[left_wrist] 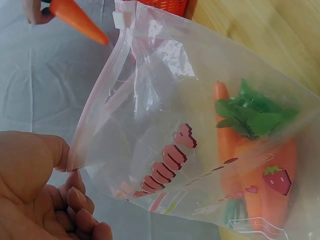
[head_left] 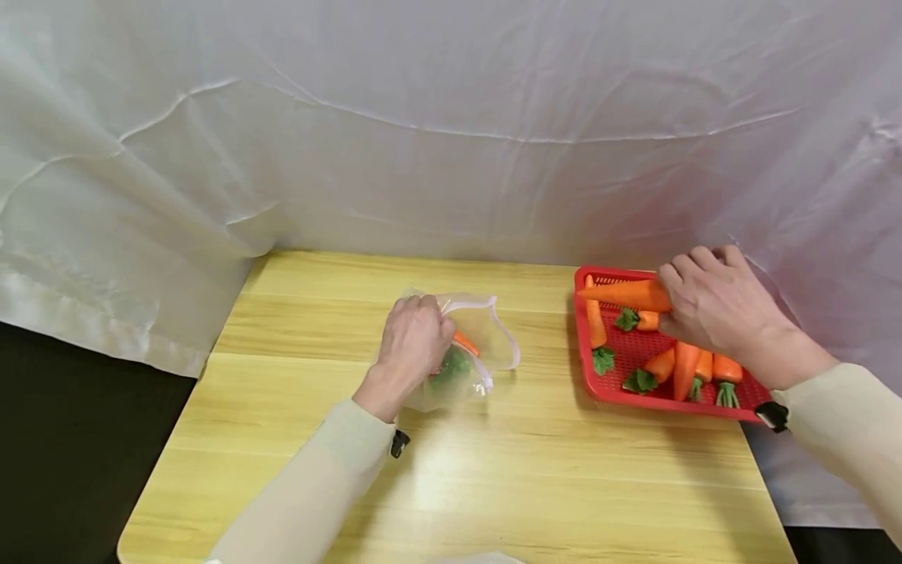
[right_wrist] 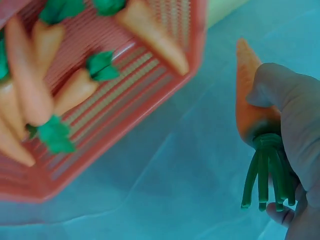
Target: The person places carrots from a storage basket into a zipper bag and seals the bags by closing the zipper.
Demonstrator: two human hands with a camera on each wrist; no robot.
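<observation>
My left hand [head_left: 414,341] pinches the top edge of a clear zip bag [left_wrist: 150,100] between thumb and forefinger, and the bag's mouth gapes to the right in the head view. Inside it, carrots [left_wrist: 265,180] with green leaves show through the printed plastic. My right hand [head_left: 726,301] grips a large orange carrot [head_left: 627,294] near its stem end, above the red basket [head_left: 585,345]. Its tip points left, toward the bag. In the right wrist view, short green stems [right_wrist: 270,170] hang from the held carrot beside my palm.
Several more carrots [head_left: 685,368] of different sizes lie in the red basket at the table's back right. A wooden table [head_left: 564,486] carries bag and basket. Pale cloth [head_left: 451,157] hangs behind the table and at its sides.
</observation>
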